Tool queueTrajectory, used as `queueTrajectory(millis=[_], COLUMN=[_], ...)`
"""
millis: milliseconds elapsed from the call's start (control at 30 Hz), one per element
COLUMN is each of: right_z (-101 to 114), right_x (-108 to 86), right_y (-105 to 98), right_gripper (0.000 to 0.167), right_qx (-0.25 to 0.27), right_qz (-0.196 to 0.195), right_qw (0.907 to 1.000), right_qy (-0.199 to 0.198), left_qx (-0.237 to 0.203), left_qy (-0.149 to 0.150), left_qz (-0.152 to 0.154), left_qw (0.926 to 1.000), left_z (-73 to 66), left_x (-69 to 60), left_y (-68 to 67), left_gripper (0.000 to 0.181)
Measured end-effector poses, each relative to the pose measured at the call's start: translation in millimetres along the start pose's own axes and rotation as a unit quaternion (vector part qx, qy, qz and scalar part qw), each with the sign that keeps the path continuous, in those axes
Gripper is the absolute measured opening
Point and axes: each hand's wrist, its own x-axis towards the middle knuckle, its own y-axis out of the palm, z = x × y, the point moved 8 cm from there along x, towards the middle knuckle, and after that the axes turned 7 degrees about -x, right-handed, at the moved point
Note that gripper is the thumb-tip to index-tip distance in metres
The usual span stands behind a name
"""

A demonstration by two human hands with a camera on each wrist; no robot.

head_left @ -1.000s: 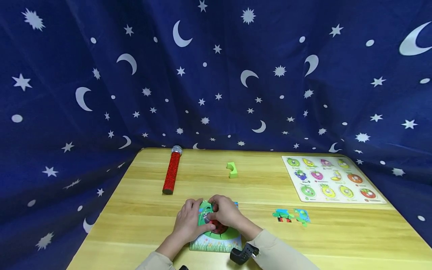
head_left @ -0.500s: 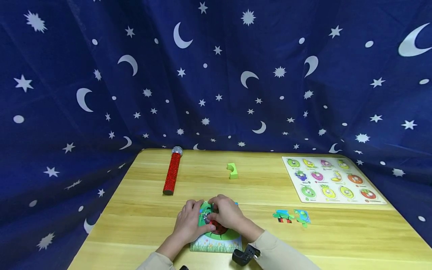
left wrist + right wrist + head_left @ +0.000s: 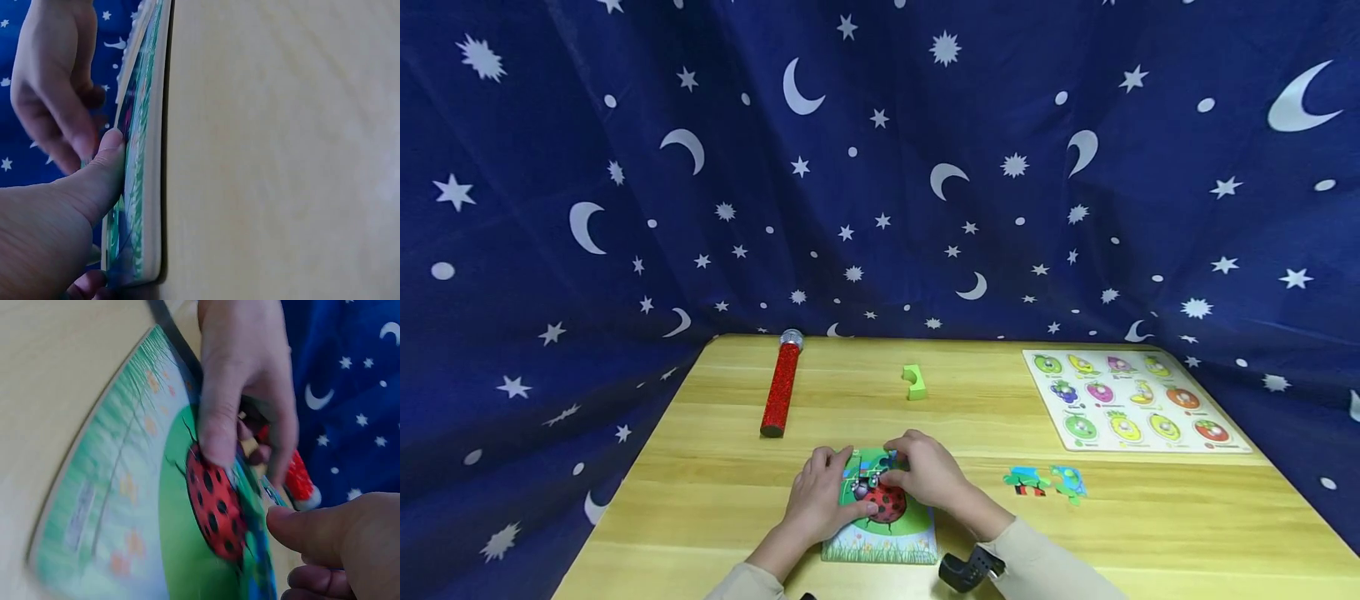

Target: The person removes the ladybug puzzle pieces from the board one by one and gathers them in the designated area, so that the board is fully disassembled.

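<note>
A ladybug jigsaw puzzle [image 3: 880,546] lies flat on the wooden table at front centre. My left hand [image 3: 822,493] rests on its left side, thumb pressing beside the red ladybug [image 3: 889,505] and fingers spread along the upper left. Over the puzzle's upper right, my right hand [image 3: 928,473] pinches a small blue-green puzzle piece [image 3: 270,490] between thumb and fingers. Much of that piece is hidden by the fingers. In the left wrist view the left thumb [image 3: 103,172] lies across the puzzle, with the right hand's fingertips close by.
Two loose puzzle pieces, one green and black [image 3: 1027,481] and one blue [image 3: 1067,482], lie to the right. A fruit peg board [image 3: 1138,400] is at the far right. Farther back are a green block [image 3: 914,383] and a red glittery microphone [image 3: 781,387]. A starry curtain [image 3: 880,167] hangs behind.
My right hand has shifted to the right over the puzzle, away from the left hand. More of the ladybug and its head shows. The left hand has stayed in place.
</note>
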Motion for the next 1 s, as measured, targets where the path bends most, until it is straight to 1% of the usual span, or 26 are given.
queueTrajectory(millis=[133,367,567,700,800,867,1000], right_z=[-20.9,-64.9,-111.4,-135.9,-147.8,-151.2,-146.2], right_x=[-15.0,-43.9,-67.3,-81.9,-92.2,-95.4,-90.0], right_y=[-13.4,-43.1,-67.4,-80.6,-86.8,-88.0,-83.0], right_gripper=[0.041,0.045,0.044,0.043,0.044,0.044,0.045], right_qx=[0.002,0.005,-0.026,-0.056,-0.068,-0.068,-0.054], right_qz=[-0.008,-0.027,-0.041,-0.044,-0.041,-0.037,-0.032], right_qw=[0.9995,0.9974,0.993,0.9902,0.9885,0.9881,0.9905], right_qy=[0.03,0.066,0.108,0.12,0.129,0.133,0.123], left_qx=[-0.005,-0.003,-0.006,0.001,0.0,-0.004,0.001], left_qy=[0.004,0.004,-0.007,-0.001,0.004,0.002,0.002], left_qz=[0.003,0.004,0.008,0.004,0.011,0.018,0.013], left_qw=[1.0,1.0,0.9999,1.0,0.9999,0.9998,0.9999], left_z=[0.2,2.5,6.7,5.4,3.6,2.9,2.1], left_x=[-1.2,-0.9,-1.6,-1.2,-0.7,-0.6,0.1], left_y=[1.5,3.6,6.3,6.3,8.1,9.0,5.1], left_gripper=[0.084,0.082,0.082,0.082,0.082,0.082,0.081])
